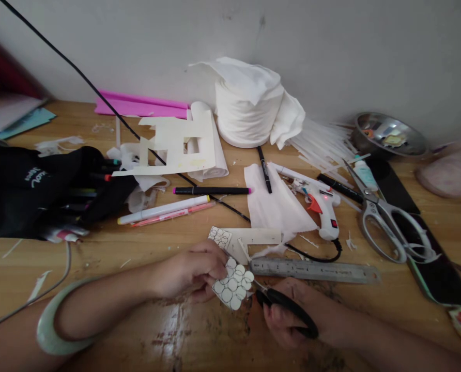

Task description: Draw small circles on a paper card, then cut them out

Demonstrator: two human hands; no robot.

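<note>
Between the fingers of my left hand [199,271] is a small piece of white card [232,287] with circles drawn on it in black. Its right edge is cut along the curves of the circles. My right hand [288,315] grips black-handled scissors [288,305], whose blades point up and left at that cut edge. Part of the blades is hidden by the card. Just behind my left hand lies another piece with drawn circles [219,236], beside a cut strip of card [257,236]. A metal ruler [316,271] lies beyond my right hand.
A glue gun [319,201] with a lit red light lies behind the ruler. Large scissors [381,217] rest on the right, near a steel bowl [389,134]. At the back stands a white roll [249,108]. Markers [211,190] and a black pouch [40,191] are on the left.
</note>
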